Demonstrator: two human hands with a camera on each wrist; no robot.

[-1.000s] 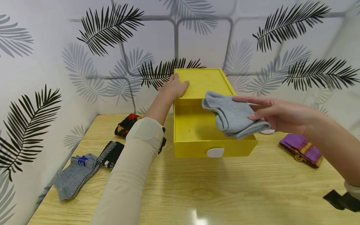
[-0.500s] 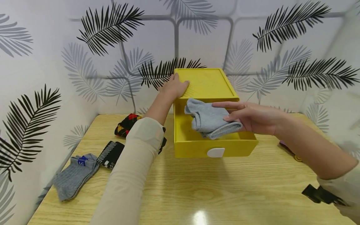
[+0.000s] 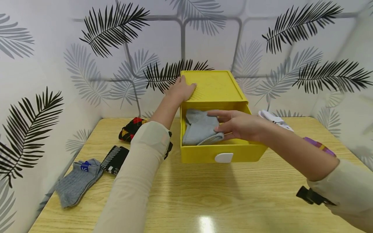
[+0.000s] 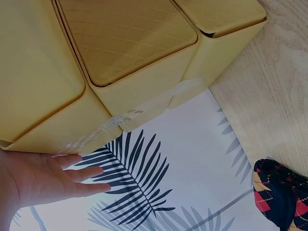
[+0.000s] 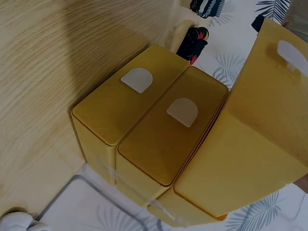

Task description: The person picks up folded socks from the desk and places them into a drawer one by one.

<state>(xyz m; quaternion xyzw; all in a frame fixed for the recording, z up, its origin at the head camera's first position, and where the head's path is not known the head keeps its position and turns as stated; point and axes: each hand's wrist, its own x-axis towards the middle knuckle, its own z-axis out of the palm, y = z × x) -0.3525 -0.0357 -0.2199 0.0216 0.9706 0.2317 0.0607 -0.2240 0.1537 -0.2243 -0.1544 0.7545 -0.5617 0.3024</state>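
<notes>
My left hand (image 3: 181,91) rests on the top left edge of a yellow drawer cabinet (image 3: 214,84), thumb on top and fingers over the side. In the left wrist view its fingers (image 4: 85,188) are extended beside the cabinet wall. The top drawer (image 3: 204,154), with a white tab handle (image 3: 223,158), is pulled out. Inside it, toward the left, are folded light grey socks (image 3: 201,126). My right hand (image 3: 240,126) reaches into the drawer and pinches their right edge between thumb and fingers. The right wrist view shows two lower drawers (image 5: 130,98), closed.
Left on the wooden table (image 3: 186,197) lie dark grey socks (image 3: 78,181), black-and-white socks (image 3: 115,158) and red-and-black argyle socks (image 3: 131,129). White socks (image 3: 275,119) and purple socks (image 3: 319,145) lie right of the cabinet. A leaf-patterned wall (image 3: 209,38) stands behind.
My right hand has carried the light grey socks left and down, from above the drawer's right side into the drawer. My left hand has stayed on the cabinet.
</notes>
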